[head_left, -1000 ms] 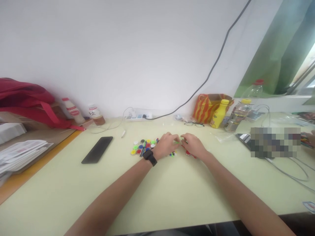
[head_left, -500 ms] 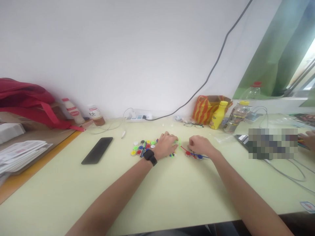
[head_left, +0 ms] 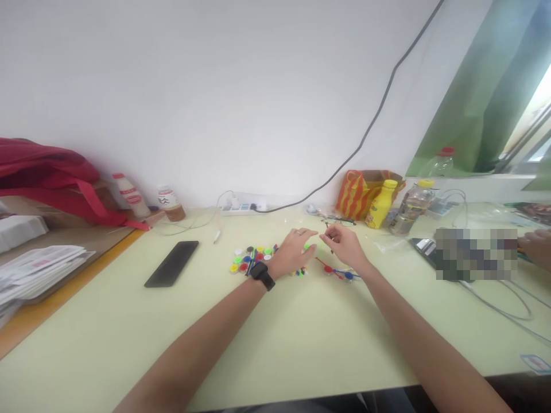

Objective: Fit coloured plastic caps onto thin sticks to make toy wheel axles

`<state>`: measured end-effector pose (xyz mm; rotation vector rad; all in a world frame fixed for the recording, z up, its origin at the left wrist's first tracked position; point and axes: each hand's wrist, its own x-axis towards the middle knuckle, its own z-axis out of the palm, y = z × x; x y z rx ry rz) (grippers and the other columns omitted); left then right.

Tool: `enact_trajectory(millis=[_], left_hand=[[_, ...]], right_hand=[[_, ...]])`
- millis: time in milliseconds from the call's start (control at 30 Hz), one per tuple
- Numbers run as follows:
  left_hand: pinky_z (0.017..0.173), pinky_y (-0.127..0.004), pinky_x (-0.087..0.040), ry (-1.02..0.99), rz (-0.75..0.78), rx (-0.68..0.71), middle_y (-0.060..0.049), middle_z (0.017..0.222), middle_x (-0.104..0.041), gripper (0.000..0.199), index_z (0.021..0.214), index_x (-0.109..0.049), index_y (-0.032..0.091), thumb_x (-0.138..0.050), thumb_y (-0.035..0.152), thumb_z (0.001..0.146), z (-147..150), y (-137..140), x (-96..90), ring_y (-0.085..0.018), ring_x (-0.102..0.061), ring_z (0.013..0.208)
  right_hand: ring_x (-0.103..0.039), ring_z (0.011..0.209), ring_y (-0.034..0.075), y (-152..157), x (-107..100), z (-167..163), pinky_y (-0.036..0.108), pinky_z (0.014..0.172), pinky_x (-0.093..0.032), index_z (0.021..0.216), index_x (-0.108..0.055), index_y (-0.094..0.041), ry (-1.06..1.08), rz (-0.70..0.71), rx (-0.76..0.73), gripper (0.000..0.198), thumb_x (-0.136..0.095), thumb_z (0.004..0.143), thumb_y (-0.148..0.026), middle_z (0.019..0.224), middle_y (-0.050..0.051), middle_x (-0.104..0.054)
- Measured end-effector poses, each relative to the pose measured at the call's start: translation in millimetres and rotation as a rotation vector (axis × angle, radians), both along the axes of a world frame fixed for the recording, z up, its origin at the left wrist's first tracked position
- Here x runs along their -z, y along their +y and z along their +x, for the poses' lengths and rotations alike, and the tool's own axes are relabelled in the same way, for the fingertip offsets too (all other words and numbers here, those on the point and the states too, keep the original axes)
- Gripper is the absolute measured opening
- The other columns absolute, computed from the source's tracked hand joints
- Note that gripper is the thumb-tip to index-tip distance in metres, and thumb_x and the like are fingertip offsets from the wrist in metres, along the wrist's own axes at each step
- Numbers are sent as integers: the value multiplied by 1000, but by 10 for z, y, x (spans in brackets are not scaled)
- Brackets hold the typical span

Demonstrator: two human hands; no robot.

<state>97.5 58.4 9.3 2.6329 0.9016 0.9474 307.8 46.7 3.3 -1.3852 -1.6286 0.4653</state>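
Observation:
My left hand [head_left: 295, 253], with a black watch [head_left: 262, 275] on its wrist, is over the right end of a pile of small coloured round pieces [head_left: 246, 260] and thin sticks. Its thumb and index finger are apart, and I see nothing held in them. Facing it, my right hand [head_left: 342, 243] pinches a thin dark stick [head_left: 326, 225] slightly above the table. Below the right hand lie a red round piece [head_left: 328, 270] with a red stick and a blue round piece [head_left: 348, 276] with a blue stick. My left hand hides part of the pile.
A black phone [head_left: 172, 264] lies left of the pile. Along the wall stand bottles, a power strip [head_left: 239, 210], a striped bag [head_left: 350, 192] and a yellow bottle [head_left: 381, 205]. At the right edge, another person's hand [head_left: 535, 248] is near cables and a blurred-out patch.
My right hand has turned and lifted slightly, bringing the dark stick into sight. The left index finger has stretched toward it. The bright green stick between the hands no longer shows there.

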Motion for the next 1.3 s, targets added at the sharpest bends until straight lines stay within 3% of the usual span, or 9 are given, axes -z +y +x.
enact_trajectory(millis=[100,233,400,500,567,667,833,967,1300], left_hand=[[98,-42,-54,-141,-86,42,-9,123,-70,34,128,-62,23,-64,34,95,37,-10,-81,-25,-65,111],[85,-35,-57,-224,-128,31,-5,99,-74,21,110,-67,22,-68,33,93,51,-32,-143,-21,-69,91],[86,-31,-59,-327,-140,95,-5,106,-75,34,126,-67,24,-61,20,93,65,-47,-194,-17,-72,93],[87,-31,-60,-378,-166,113,-7,106,-76,27,117,-71,21,-60,19,92,80,-40,-203,-17,-73,91],[87,-32,-61,-410,-203,118,-7,105,-76,22,111,-71,18,-65,21,90,84,-29,-198,-18,-73,90],[86,-33,-62,-428,-259,158,-7,98,-76,19,105,-68,17,-70,25,88,80,-17,-191,-18,-74,88],[79,-29,-60,-395,-301,222,-5,89,-72,11,94,-64,17,-69,25,89,76,-35,-210,-15,-70,78],[72,-26,-57,-352,-293,212,-2,83,-67,9,86,-60,18,-68,22,85,84,-47,-219,-13,-66,72],[67,-25,-52,-273,-255,181,0,82,-66,8,88,-59,20,-62,17,82,92,-70,-234,-13,-62,69]], right_hand=[[-63,67,19,-54,-29,-139,31,60,-49,91,-64,-22,148,3,-155,29,-67,89,-51,82,5,-70],[-65,73,20,-112,-107,-187,32,65,-52,93,-68,-21,209,-17,-244,28,-59,93,-48,84,5,-70],[-66,77,19,-111,-135,-179,33,71,-53,112,-59,-24,437,-19,-294,31,-64,88,-42,86,2,-69],[-64,75,17,-120,-126,-213,33,73,-52,123,-50,-27,612,-92,-240,52,-74,79,-40,85,-2,-68],[-62,73,17,-135,-132,-229,32,72,-51,117,-55,-24,650,-191,-251,47,-73,77,-40,81,-1,-67],[-58,71,15,-154,-163,-223,31,70,-49,98,-63,-20,617,-277,-340,29,-70,76,-37,76,0,-63],[-43,57,11,-187,-218,-195,26,57,-37,82,-57,-21,532,-290,-379,11,-58,73,-28,63,-5,-48],[-36,57,10,-227,-257,-195,25,53,-28,83,-57,-20,403,-311,-392,14,-52,72,-26,68,-5,-46],[-39,59,12,-228,-241,-173,25,55,-32,88,-56,-20,319,-360,-384,17,-50,74,-27,71,-3,-49]])
